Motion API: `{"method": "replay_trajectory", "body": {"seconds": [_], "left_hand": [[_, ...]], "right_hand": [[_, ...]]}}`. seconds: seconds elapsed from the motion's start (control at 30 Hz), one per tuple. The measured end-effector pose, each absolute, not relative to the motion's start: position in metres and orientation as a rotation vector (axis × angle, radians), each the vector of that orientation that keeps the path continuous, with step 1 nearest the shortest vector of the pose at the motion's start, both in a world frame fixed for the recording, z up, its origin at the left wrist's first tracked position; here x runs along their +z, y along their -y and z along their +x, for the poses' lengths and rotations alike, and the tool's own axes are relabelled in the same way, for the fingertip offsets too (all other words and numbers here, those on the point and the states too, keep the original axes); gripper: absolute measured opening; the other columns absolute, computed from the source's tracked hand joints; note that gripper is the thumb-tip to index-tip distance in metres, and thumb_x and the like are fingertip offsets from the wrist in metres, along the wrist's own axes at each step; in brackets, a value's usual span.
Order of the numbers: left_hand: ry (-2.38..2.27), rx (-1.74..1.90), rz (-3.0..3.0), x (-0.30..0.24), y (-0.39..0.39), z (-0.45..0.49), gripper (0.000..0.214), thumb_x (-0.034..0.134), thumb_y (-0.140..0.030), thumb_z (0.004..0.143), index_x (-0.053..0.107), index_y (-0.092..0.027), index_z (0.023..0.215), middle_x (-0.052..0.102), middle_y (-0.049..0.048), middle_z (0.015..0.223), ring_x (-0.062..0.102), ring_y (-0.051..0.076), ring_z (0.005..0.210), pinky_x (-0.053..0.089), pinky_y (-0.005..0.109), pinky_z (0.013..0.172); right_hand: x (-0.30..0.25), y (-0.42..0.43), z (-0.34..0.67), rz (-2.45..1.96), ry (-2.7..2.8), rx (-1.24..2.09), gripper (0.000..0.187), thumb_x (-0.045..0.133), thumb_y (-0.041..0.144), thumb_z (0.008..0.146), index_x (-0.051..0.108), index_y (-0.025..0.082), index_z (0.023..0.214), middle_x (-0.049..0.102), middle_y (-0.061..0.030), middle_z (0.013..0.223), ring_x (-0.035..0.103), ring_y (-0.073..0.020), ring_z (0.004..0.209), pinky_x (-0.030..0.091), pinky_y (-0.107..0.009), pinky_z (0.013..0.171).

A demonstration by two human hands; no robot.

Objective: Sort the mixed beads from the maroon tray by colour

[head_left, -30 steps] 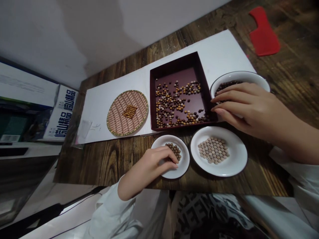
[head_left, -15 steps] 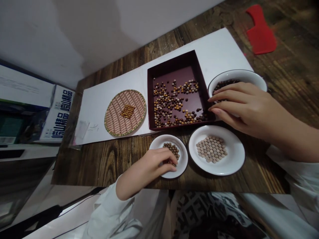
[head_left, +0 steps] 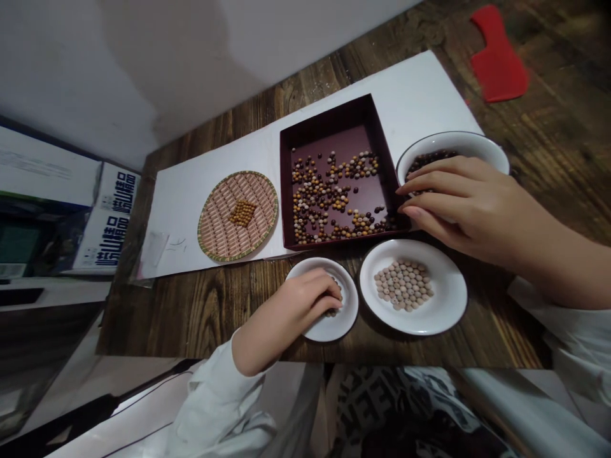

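My left hand point(head_left: 308, 299) lies over a small white plate point(head_left: 351, 312) with brown beads point(head_left: 338, 282). Its fingers curl down together among those beads, and whatever they hold is hidden. Stretched out, my right hand point(head_left: 470, 207) lies across the rim of a white bowl point(head_left: 491, 152) of dark brown beads point(head_left: 432, 159). The fingertips of that hand reach the near right corner of a maroon box point(head_left: 286, 178), and nothing shows in them. Mixed dark, yellow and pale beads point(head_left: 324, 197) are scattered in the box. A larger white plate point(head_left: 453, 305) bears pale beads point(head_left: 403, 285).
A round woven tray point(head_left: 214, 229) with a patch of yellow-brown beads point(head_left: 243, 213) sits on a white board point(head_left: 176, 184). A red scraper-like piece point(head_left: 499, 63) lies far right on the wooden table point(head_left: 191, 318). Printed boxes point(head_left: 112, 216) stand at left.
My left hand has moved slightly further over the small plate and covers more of its brown beads. The right hand stays at the box corner and bowl. The view has shifted a little.
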State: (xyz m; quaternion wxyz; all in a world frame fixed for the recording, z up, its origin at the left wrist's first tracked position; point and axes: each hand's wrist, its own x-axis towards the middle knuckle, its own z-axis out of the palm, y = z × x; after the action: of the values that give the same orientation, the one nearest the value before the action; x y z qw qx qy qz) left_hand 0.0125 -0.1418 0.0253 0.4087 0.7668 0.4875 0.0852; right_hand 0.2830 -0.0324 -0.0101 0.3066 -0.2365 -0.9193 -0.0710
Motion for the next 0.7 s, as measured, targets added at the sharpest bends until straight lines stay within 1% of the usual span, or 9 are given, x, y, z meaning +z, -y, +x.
{"method": "replay_trajectory", "body": {"seconds": [0.23, 0.4, 0.7], "left_hand": [[-1.208, 0.216, 2.002, 0.0214, 0.1392, 0.0154, 0.012, 0.055, -0.022, 0.095, 0.062, -0.016, 0.088, 0.062, 0.0009, 0.089, 0.059, 0.011, 0.086, 0.044, 0.020, 0.080], [-1.204, 0.202, 2.018, 0.0216, 0.1398, 0.0151, 0.014, 0.054, -0.024, 0.096, 0.062, -0.016, 0.090, 0.062, 0.0019, 0.090, 0.059, 0.012, 0.086, 0.045, 0.023, 0.081], [-1.206, 0.173, 2.021, 0.0200, 0.1398, 0.0153, 0.015, 0.051, -0.024, 0.097, 0.062, -0.017, 0.091, 0.062, 0.0029, 0.092, 0.060, 0.014, 0.089, 0.046, 0.025, 0.084]], "right_hand": [[-0.0089, 0.0342, 0.2846, -0.639, 2.438, -0.174, 0.007, 0.059, 0.018, 0.090, 0.065, 0.014, 0.091, 0.071, -0.0121, 0.098, 0.061, -0.0292, 0.095, 0.056, -0.050, 0.080], [-0.0092, 0.0342, 0.2839, -0.659, 2.444, -0.177, 0.011, 0.055, 0.022, 0.093, 0.065, 0.016, 0.091, 0.071, -0.0113, 0.098, 0.061, -0.0284, 0.096, 0.056, -0.049, 0.080], [-0.0096, 0.0339, 0.2833, -0.646, 2.432, -0.185, 0.011, 0.057, 0.021, 0.091, 0.066, 0.016, 0.090, 0.071, -0.0127, 0.098, 0.062, -0.0286, 0.094, 0.056, -0.049, 0.079]]}}
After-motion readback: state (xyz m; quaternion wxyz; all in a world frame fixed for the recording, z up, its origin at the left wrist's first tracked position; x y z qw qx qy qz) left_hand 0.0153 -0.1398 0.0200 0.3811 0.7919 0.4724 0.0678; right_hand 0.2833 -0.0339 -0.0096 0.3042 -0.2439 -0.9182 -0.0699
